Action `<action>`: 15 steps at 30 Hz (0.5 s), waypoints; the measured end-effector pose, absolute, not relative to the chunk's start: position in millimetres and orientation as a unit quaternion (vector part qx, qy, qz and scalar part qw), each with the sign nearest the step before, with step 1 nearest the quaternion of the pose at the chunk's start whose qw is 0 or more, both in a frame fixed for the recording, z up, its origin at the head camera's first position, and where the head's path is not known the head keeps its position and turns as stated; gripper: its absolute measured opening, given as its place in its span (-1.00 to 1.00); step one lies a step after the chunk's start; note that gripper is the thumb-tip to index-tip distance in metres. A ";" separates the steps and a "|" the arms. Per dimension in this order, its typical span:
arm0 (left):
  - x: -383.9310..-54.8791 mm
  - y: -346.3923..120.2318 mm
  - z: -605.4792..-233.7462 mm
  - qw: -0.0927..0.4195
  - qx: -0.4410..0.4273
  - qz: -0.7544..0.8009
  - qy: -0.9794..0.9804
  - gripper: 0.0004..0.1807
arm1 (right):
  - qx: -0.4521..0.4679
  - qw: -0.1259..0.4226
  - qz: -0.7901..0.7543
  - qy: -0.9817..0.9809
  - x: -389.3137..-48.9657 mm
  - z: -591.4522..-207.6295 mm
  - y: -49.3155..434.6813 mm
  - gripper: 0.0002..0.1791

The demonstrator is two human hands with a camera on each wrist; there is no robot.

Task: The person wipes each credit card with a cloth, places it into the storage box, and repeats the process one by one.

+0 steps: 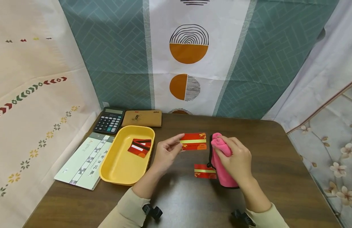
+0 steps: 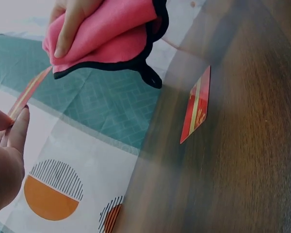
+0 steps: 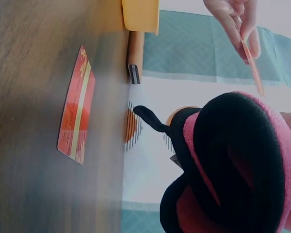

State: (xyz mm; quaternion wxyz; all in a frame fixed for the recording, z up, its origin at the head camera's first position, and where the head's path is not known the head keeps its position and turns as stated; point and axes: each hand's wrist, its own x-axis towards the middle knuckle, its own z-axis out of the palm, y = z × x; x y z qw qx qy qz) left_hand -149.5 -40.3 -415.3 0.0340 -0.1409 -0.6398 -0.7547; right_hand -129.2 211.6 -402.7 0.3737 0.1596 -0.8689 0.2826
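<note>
My left hand pinches a red card with a gold stripe by its left end, held above the table. Just right of it, my right hand grips a folded pink cloth with black edging and a small black loop. In the left wrist view, the cloth hangs close to the far end of the held card. A second red card with the same stripe lies flat on the table beneath the hands, left of the cloth. The right wrist view shows that lying card too.
A yellow tray on the left contains red cards with dark stripes. Left of it lies a pale green booklet. Behind stand a calculator and a tan wallet. Patterned cloths hang around the brown table.
</note>
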 end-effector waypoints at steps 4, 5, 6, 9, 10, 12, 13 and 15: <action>-148.5 -40.2 -415.1 0.038 -0.131 -0.739 -0.659 -0.66 | 0.155 0.380 0.295 -0.863 -128.5 -400.8 213.4 -0.48; -148.3 -40.2 -415.3 0.040 -0.132 -0.736 -0.662 -0.66 | 0.154 0.381 0.297 -0.862 -128.3 -400.1 213.5 -0.48; -148.4 -40.2 -416.0 0.044 -0.132 -0.733 -0.666 -0.65 | 0.154 0.382 0.300 -0.860 -128.1 -399.5 213.6 -0.48; -148.7 -40.2 -418.9 0.051 -0.134 -0.727 -0.671 -0.65 | 0.156 0.383 0.304 -0.858 -127.5 -398.8 213.4 -0.48; -149.2 -39.9 -419.9 0.053 -0.133 -0.729 -0.670 -0.67 | 0.157 0.382 0.304 -0.858 -127.4 -399.0 213.3 -0.48; -150.3 -39.2 -422.1 0.057 -0.118 -0.729 -0.671 -0.73 | 0.160 0.381 0.305 -0.858 -127.3 -399.9 213.2 -0.49; -150.6 -38.9 -422.8 0.057 -0.108 -0.729 -0.674 -0.76 | 0.161 0.381 0.305 -0.858 -127.2 -400.5 213.2 -0.49; -151.2 -38.0 -424.3 0.055 -0.084 -0.732 -0.673 -0.78 | 0.163 0.380 0.307 -0.857 -127.3 -401.5 213.3 -0.49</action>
